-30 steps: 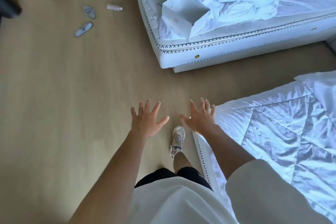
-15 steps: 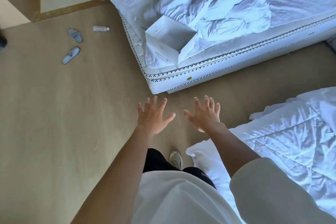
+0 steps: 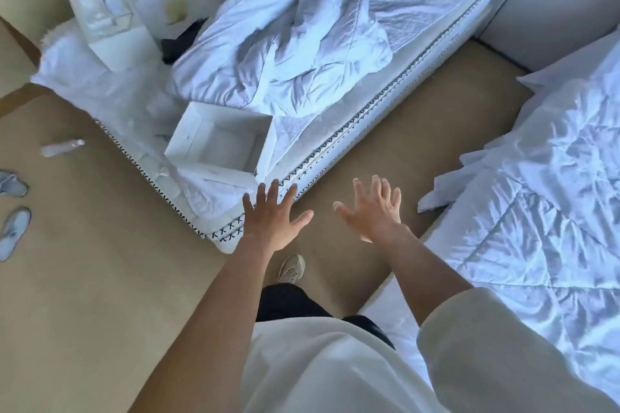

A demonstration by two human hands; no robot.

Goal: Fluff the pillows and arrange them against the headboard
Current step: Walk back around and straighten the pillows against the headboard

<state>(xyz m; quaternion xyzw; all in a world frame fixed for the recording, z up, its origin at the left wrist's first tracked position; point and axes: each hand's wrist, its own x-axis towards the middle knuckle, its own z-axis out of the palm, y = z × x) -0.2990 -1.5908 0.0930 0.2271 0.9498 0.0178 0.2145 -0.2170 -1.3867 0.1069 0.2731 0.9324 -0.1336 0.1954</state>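
1. Head view, the hands: the left hand point(image 3: 273, 220) and the right hand point(image 3: 374, 211) are both held out in front of the body, palms down, fingers spread wide, holding nothing. They are apart from each other, with bare floor point(image 3: 335, 151) showing between them.

2. Head view, the task's thing: no pillow can be picked out for certain. The likeliest one is the smooth white shape point(image 3: 570, 64) at the far end of the near bed point(image 3: 536, 228), ahead of the right hand and off to its right. It lies close against the pale padded headboard point(image 3: 550, 0), which runs across the far right corner of the view.

3. Head view, the deciding relation: that shape lies forward and rightward from both hands, well apart from them, and the right hand is the nearer. Its long axis cannot be told, since only one corner shows.

4. Head view, what lies the other way: ahead of the left hand is the far bed point(image 3: 335, 144) with a rumpled duvet point(image 3: 285, 54) and an open white box point(image 3: 218, 144) just beyond the fingertips. No pillow is clearly visible there.

5. Judgement: the task looks barely begun; the coming move probably calls for walking up the gap between the beds toward the headboard.
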